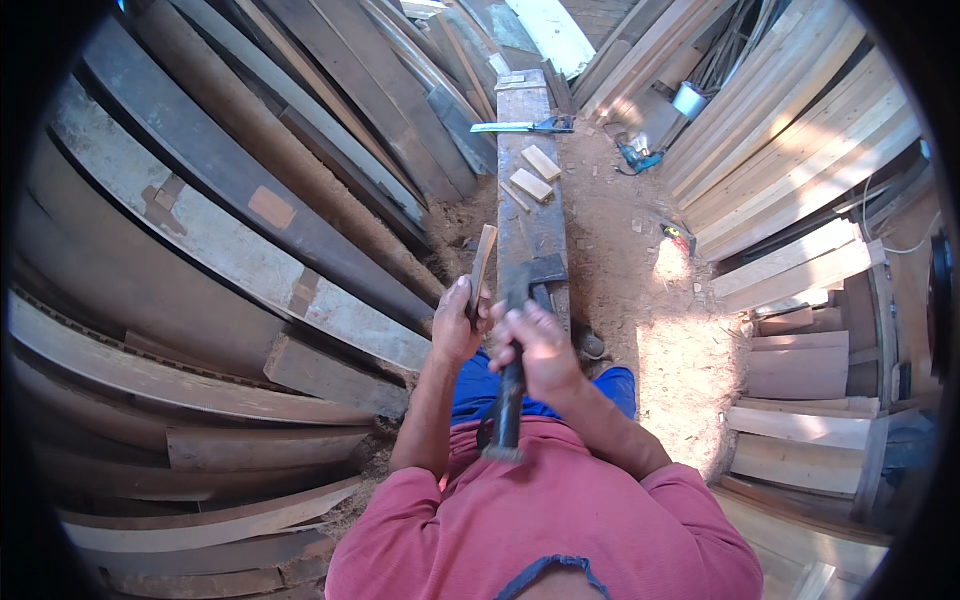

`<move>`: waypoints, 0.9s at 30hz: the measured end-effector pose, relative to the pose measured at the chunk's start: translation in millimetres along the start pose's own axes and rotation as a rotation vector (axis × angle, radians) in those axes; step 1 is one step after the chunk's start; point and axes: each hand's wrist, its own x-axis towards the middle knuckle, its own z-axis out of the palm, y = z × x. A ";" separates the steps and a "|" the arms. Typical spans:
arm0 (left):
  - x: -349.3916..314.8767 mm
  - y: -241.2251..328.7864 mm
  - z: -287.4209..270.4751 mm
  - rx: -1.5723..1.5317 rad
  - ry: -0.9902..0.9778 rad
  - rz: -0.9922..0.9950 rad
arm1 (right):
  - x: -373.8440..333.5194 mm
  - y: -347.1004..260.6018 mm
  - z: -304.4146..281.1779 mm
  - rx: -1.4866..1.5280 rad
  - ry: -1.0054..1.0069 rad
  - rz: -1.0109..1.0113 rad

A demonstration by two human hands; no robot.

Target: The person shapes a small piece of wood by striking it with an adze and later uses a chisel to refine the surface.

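Note:
My left hand (458,325) is closed round a narrow strip of wood (484,262), held upright near the left side of the long bench plank (532,225). In my right hand (540,345) is a black-handled tool (510,400); its upper end is smeared by motion, so its kind is hard to make out. The tool's butt points back toward my chest. Just beyond my right hand, a dark flat piece (547,268) lies on the plank. Farther up are light wood blocks (532,184) and a handsaw (522,127) lying across the plank.
Long boards (250,220) lean along the left, and pale planks (800,130) are stacked on the right. A blue power tool (638,158), a metal can (690,100) and a small red-and-yellow tool (677,238) are on the right. Sawdust covers the floor (620,280).

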 end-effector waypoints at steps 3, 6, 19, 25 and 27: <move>-7.2 9.5 9.6 0.217 0.065 0.100 | -13.0 17.3 32.9 -0.003 0.020 0.208; -19.4 -5.7 -26.0 0.244 -0.084 0.016 | -21.8 34.4 28.4 -0.055 -0.049 0.244; -122.9 -29.8 -55.4 0.736 -0.255 0.370 | -55.6 -33.3 22.6 -0.106 0.112 -0.245; -98.8 -21.0 -37.3 -0.565 -0.168 -0.465 | -9.6 -32.4 -21.7 -0.437 0.228 -0.011; -80.6 -17.8 -21.7 -0.518 -0.234 -0.536 | 6.2 -21.9 -15.0 -0.478 0.137 -0.021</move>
